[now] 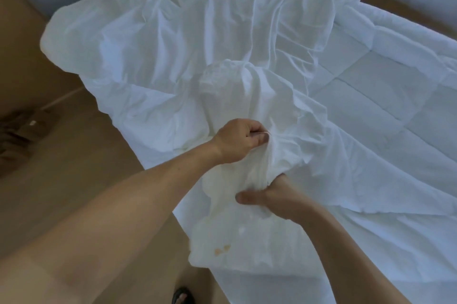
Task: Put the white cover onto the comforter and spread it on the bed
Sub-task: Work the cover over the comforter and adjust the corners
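The left hand [237, 140] and right hand [269, 196] are gripping the bunched near cover [173, 44], which is probably needing an even pull over the comforter [385, 86].

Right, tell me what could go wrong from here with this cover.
The left grip and right grip hold one bunched wad of the white cover; pulling may twist it rather than open it.
Its crumpled left side hangs out over the floor and could slide down.
The comforter lies bare on the right, so the cover might go on skewed.
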Motion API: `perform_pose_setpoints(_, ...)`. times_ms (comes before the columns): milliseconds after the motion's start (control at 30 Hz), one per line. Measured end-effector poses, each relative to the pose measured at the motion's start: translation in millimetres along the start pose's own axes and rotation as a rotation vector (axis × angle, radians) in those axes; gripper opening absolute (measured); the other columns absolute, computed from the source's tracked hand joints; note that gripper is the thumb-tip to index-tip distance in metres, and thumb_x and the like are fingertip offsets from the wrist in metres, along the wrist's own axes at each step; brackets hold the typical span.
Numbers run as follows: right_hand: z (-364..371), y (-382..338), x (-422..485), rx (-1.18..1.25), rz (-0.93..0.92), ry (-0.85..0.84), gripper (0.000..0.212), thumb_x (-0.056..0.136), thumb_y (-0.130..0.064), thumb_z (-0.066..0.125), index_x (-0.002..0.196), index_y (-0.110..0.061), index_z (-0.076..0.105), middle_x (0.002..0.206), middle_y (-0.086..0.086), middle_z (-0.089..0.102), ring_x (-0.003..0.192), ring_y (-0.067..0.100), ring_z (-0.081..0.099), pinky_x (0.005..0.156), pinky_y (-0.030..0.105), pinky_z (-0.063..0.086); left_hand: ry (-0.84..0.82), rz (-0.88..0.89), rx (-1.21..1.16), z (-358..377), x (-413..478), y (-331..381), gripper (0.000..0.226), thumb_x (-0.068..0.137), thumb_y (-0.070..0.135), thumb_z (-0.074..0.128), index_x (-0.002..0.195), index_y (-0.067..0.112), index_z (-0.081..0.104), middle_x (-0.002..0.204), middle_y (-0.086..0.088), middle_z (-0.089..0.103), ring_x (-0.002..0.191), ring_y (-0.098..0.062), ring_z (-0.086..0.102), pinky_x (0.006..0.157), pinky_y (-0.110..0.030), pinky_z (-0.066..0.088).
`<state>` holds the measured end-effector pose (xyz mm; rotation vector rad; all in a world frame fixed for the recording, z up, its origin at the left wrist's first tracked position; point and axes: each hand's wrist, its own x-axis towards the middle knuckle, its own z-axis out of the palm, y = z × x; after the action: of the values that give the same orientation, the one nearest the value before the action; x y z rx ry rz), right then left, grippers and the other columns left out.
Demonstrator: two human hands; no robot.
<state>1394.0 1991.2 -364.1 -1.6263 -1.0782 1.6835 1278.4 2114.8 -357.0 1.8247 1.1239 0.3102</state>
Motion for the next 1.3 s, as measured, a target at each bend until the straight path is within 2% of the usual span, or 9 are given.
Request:
perform_pose_setpoints(167, -7.5, 1.9, -1.4, 0.485, -0.048, -0.096, 0.056, 0.065, -0.012, 0.083, 0.118, -0.007, 0.064, 0.108, 0.016, 0.072, 0.103, 0.036, 0.069, 0.086, 0.049, 0.057, 0.132, -0.041, 0.143, -5.4, 13.3, -12.9, 0.022, 0.096, 0.039, 0.06, 0.099, 0.023, 0.075, 0.101, 0.007, 0.07, 0.1, -0.018, 0.064, 0.096, -0.041, 0.048)
perform_pose_setpoints(333, 5.4, -3.3, -6.1, 0.118, 0.072, -0.325, 0.052, 0.073, 0.004, 0.082, 0.111, -0.025, 0.061, 0.102, -0.011, 0.076, 0.1, 0.013, 0.071, 0.088, 0.033, 0.058, 0.238, -0.17, 0.176, -20.6, -1.8, -33.0, 0.025, 0.099, 0.036, 0.057, 0.102, 0.018, 0.074, 0.104, 0.001, 0.071, 0.1, -0.021, 0.064, 0.09, -0.038, 0.05)
perform_pose_setpoints(467, 16.7, -11.7, 0.5, 0.436, 0.057, -0.15, 0.043, 0.073, 0.0, 0.076, 0.114, -0.005, 0.066, 0.104, 0.013, 0.075, 0.094, 0.03, 0.073, 0.079, 0.041, 0.06, 0.318, -0.287, 0.092, -34.5, -38.6, -59.9, 0.028, 0.098, 0.037, 0.056, 0.114, 0.018, 0.068, 0.112, -0.001, 0.065, 0.104, -0.024, 0.062, 0.089, -0.04, 0.051)
perform_pose_setpoints(600, 33.0, -19.4, 17.0, 0.621, 0.063, 0.202, 0.021, 0.087, 0.001, 0.063, 0.107, -0.002, 0.068, 0.091, 0.015, 0.075, 0.078, 0.029, 0.072, 0.07, 0.038, 0.059, 0.35, -0.567, -0.21, -31.3, -100.7, -71.6, 0.091, 0.064, 0.072, 0.066, 0.135, 0.018, 0.052, 0.13, -0.004, 0.052, 0.118, -0.024, 0.055, 0.103, -0.042, 0.046)
perform_pose_setpoints(667, 40.9, -23.8, 24.7, 0.58, 0.08, 0.351, 0.011, 0.087, 0.0, 0.064, 0.095, -0.006, 0.07, 0.081, 0.012, 0.074, 0.075, 0.028, 0.07, 0.072, 0.04, 0.056, 0.238, -0.741, -0.621, -30.4, -130.6, -63.5, 0.065, 0.074, 0.071, 0.063, 0.114, 0.021, 0.064, 0.116, -0.009, 0.064, 0.106, -0.032, 0.064, 0.091, -0.045, 0.052)
perform_pose_setpoints(767, 53.7, -25.9, 29.6, 0.456, 0.029, 0.424, 0.006, 0.086, -0.007, 0.069, 0.089, -0.011, 0.072, 0.079, 0.006, 0.075, 0.079, 0.026, 0.072, 0.076, 0.04, 0.057, -0.015, -0.613, -0.937, -40.6, -154.3, -47.1, 0.056, 0.087, 0.066, 0.05, 0.105, 0.019, 0.074, 0.103, -0.016, 0.072, 0.092, -0.036, 0.069, 0.071, -0.039, 0.054)
perform_pose_setpoints(900, 57.6, -23.2, 12.4, 0.473, -0.024, 0.111, 0.04, 0.071, -0.025, 0.086, 0.106, -0.009, 0.073, 0.104, 0.014, 0.075, 0.097, 0.031, 0.072, 0.086, 0.045, 0.057, 0.081, -0.493, -0.816, -42.7, -129.9, -31.7, 0.016, 0.088, 0.018, 0.07, 0.1, 0.007, 0.073, 0.097, -0.013, 0.074, 0.084, -0.023, 0.07, 0.078, -0.038, 0.057)
perform_pose_setpoints(1000, 50.3, -23.3, -6.2, 0.387, -0.005, -0.157, 0.047, 0.07, -0.009, 0.085, 0.113, -0.006, 0.069, 0.107, 0.017, 0.073, 0.098, 0.034, 0.071, 0.082, 0.046, 0.059, 0.184, -0.485, -0.72, -24.6, -109.4, -24.0, 0.014, 0.093, 0.015, 0.067, 0.102, 0.006, 0.072, 0.098, -0.013, 0.075, 0.084, -0.027, 0.072, 0.082, -0.04, 0.059)
perform_pose_setpoints(1300, 21.7, -22.5, -7.5, 0.37, 0.036, 0.21, 0.026, 0.085, 0.003, 0.068, 0.11, 0.001, 0.067, 0.1, 0.02, 0.074, 0.087, 0.032, 0.073, 0.076, 0.043, 0.06, 0.346, -0.475, -0.83, -0.1, -97.2, -12.6, 0.02, 0.092, 0.026, 0.067, 0.105, 0.011, 0.068, 0.093, -0.008, 0.072, 0.087, -0.025, 0.067, 0.072, -0.038, 0.056)
